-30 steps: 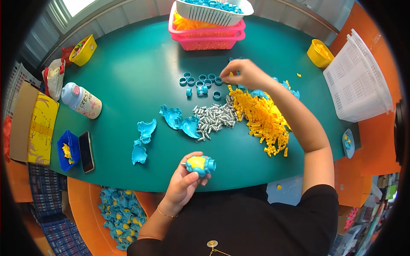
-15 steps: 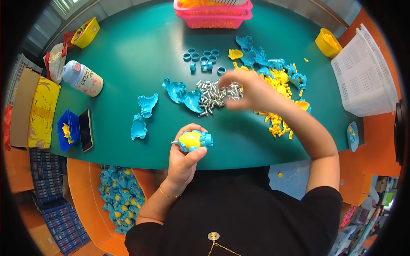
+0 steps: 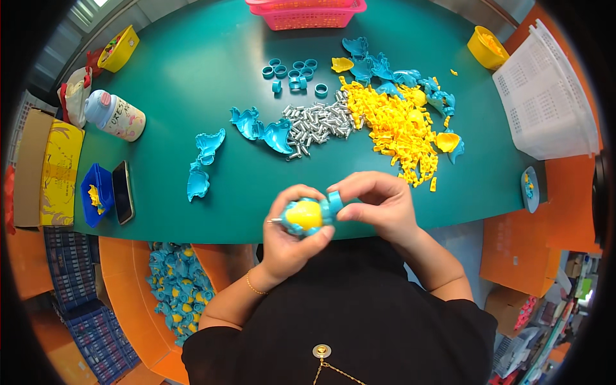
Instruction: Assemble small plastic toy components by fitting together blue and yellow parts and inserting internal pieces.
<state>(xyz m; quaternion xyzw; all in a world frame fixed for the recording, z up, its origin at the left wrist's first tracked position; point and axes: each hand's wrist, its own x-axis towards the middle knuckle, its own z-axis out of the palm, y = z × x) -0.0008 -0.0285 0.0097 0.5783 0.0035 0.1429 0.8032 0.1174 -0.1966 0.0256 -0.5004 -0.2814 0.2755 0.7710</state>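
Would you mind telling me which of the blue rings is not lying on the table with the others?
The blue ring pinched in the right hand, against the blue-and-yellow toy held by the left hand; the other rings lie clustered far up the green table.

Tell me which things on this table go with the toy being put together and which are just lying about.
In use: left hand holds the toy; right hand holds a blue ring; rings, metal pins, yellow bits, blue shells.

Lying about: phone, bottle, pink basket, white basket.
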